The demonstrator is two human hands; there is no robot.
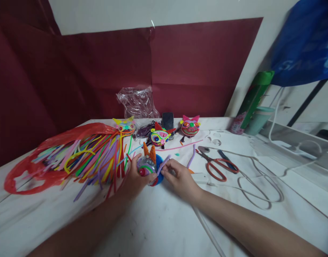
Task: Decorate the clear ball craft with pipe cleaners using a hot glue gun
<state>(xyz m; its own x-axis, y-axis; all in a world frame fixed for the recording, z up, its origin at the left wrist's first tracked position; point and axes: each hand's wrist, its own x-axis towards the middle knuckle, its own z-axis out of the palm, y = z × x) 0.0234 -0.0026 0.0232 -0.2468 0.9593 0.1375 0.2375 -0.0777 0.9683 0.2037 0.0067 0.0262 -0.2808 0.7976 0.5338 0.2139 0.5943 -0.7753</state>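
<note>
A round ornament (pixel 147 164) with two orange ears, a red eye and a blue rear part stands at the middle of the table. My left hand (pixel 135 178) is closed around its near left side, the thumb on its front. My right hand (pixel 177 175) pinches a short purple fuzzy stick (pixel 164 163) against the blue side. Just behind are a finished-looking ornament with red ears (pixel 160 137), a pink-eared one (pixel 190 126) and a yellow-eared one (pixel 125 125).
Many coloured fuzzy sticks (pixel 99 157) lie in a red plastic bag (pixel 46 141) at the left. Red-handled scissors (pixel 217 169), white cables (pixel 260 189) and a power strip are at the right. A phone (pixel 168 121) and clear plastic (pixel 137 101) are behind.
</note>
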